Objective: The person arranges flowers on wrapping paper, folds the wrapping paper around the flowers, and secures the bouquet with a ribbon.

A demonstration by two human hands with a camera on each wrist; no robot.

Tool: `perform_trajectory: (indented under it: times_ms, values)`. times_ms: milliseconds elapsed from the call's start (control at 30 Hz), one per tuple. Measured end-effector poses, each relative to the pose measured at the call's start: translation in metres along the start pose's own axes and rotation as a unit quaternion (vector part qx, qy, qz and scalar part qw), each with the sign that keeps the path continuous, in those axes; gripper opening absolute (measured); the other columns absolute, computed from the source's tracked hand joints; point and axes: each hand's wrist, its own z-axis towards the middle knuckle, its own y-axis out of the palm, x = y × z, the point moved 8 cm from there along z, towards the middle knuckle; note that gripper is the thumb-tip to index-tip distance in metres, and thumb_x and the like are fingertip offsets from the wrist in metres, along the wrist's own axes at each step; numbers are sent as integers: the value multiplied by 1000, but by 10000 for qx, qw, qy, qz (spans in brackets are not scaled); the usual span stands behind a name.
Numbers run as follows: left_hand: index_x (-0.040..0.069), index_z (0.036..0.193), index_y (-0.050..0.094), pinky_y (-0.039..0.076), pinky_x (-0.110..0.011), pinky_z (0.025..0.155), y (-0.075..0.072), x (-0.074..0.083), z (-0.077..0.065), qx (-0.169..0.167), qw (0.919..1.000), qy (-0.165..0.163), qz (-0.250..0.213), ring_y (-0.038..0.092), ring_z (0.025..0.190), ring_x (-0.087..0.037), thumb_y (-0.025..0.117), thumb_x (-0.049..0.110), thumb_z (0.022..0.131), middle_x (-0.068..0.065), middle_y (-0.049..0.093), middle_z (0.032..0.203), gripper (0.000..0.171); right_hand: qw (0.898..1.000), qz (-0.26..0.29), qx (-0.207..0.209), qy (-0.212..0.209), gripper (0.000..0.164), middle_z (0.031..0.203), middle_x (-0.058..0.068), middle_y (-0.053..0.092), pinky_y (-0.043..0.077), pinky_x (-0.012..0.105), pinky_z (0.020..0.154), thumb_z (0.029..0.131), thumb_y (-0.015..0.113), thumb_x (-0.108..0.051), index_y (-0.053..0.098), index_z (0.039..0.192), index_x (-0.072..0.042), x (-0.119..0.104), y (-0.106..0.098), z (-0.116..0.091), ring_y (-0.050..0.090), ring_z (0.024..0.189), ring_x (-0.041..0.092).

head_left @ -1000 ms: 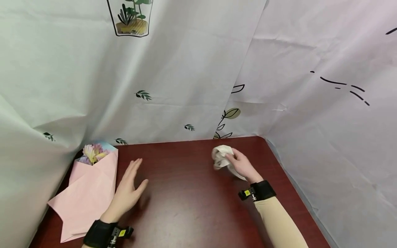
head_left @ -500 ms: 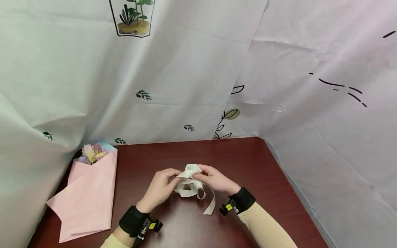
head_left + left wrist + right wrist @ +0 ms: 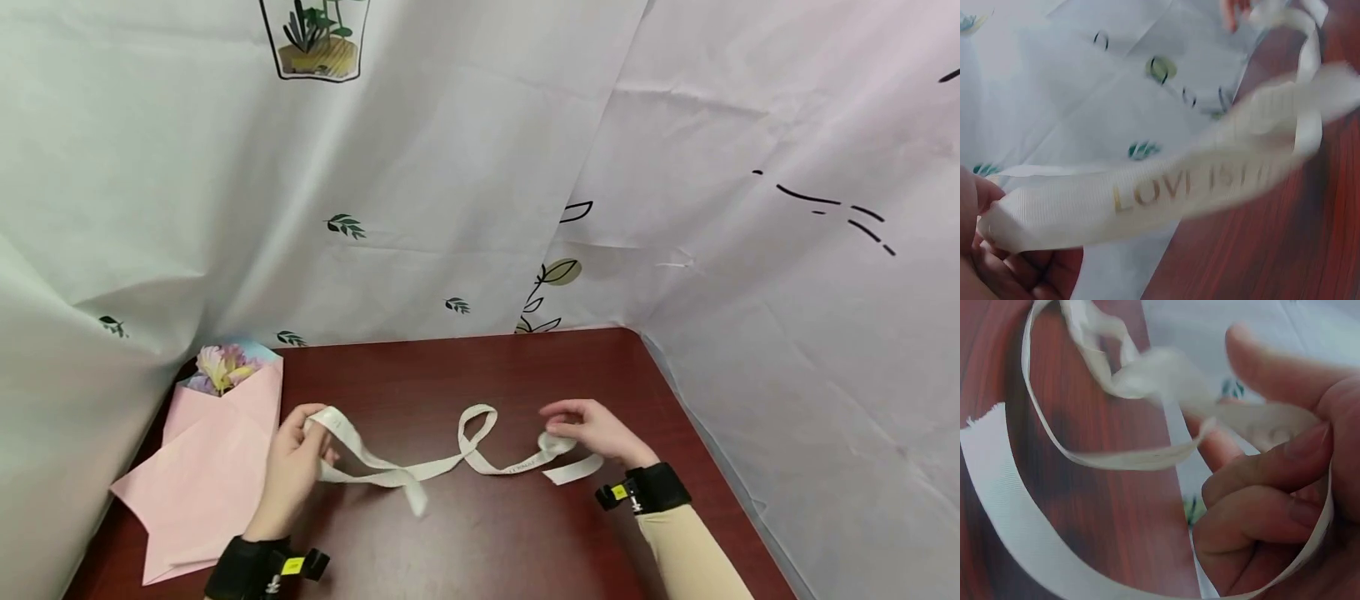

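A long cream ribbon [image 3: 442,468] stretches between my two hands over the table, twisting into a loop midway. My left hand [image 3: 291,471] pinches it at the left, and a loose end dangles to the right of that hand. Gold printed letters starting with "LOVE" show on the ribbon [image 3: 1147,194] in the left wrist view, partly blurred. My right hand [image 3: 600,429] holds the other part. In the right wrist view its curled fingers [image 3: 1254,525] keep the ribbon against the palm, the thumb lifted away, while a frayed cut end [image 3: 988,431] hangs free.
A flower bouquet wrapped in pink paper [image 3: 210,475] lies on the left of the dark red table [image 3: 480,550], close beside my left hand. White printed cloth [image 3: 450,167] hangs behind the table and along its right side.
My left hand first came in to the bunched ribbon that my right hand brought to the middle. Both hands have since moved apart, drawing the ribbon out between them.
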Motion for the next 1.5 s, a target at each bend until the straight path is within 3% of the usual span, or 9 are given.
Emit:
perform_trajectory:
  times_ms: [167,300,400,567,667,900,1100,1267,1500]
  values:
    - [5,124,57,42,-27,50,-40,-3,-6,495,9872,-91,1515,55,54,-19,47,7,103,-11,58,68,23,9906,-896,851,586,38,101,8,74,52,30,72,92,76,-19,69,127,-5,32,-41,-21,67,88,20]
    - [6,135,54,39,-28,75,-58,2,-11,850,9639,159,2519,55,98,-23,49,0,93,-16,57,116,43,9486,-2170,1927,1261,41,126,20,65,47,56,90,93,74,-22,66,130,-8,45,-68,-39,57,118,43]
    - [2,140,49,28,-43,100,-55,9,-14,949,9634,827,2368,34,128,-34,50,-9,78,-20,37,145,63,9310,-2542,2209,1409,46,149,28,43,29,78,95,92,73,-27,64,134,-11,42,-64,-40,23,141,59]
    - [3,140,51,13,-65,105,-13,24,-21,623,9530,2092,2102,20,141,-42,57,-8,63,-19,26,159,79,9517,-2443,1770,570,44,154,26,39,23,83,99,89,78,-27,68,131,-17,19,-19,-21,9,145,62]
    - [4,138,53,18,-63,102,22,25,-24,158,9502,2316,2077,23,141,-42,63,-7,64,-18,32,157,76,9674,-2227,1209,-69,41,150,24,46,24,79,105,89,79,-23,70,128,-16,3,16,-11,15,144,62]
    - [6,133,59,32,-62,97,103,4,-38,-943,9326,2083,2794,40,133,-40,75,2,78,-15,53,139,58,9733,-2202,-120,-642,44,145,17,54,33,67,108,86,81,-29,69,127,-18,-5,75,-2,35,142,51]
    - [7,124,63,43,-48,85,161,-13,-35,-1772,9028,1683,3538,53,110,-26,82,29,82,-4,61,114,51,9623,-2642,152,-631,41,144,7,54,44,53,102,78,88,-35,72,115,-25,-5,76,3,49,133,34]
    - [16,92,61,34,-37,70,183,-27,-34,-1861,8764,1819,4052,42,88,-20,88,31,72,2,45,93,37,9640,-2549,439,-612,25,142,9,55,44,52,99,75,90,-31,73,93,-27,-7,74,3,51,127,37]
    - [17,85,53,31,-38,70,180,-43,-39,-1585,8962,1554,3841,39,89,-20,93,28,67,2,42,94,45,9670,-2409,713,-429,24,144,9,55,44,53,100,72,91,-30,71,84,-29,-3,83,-5,53,127,38]
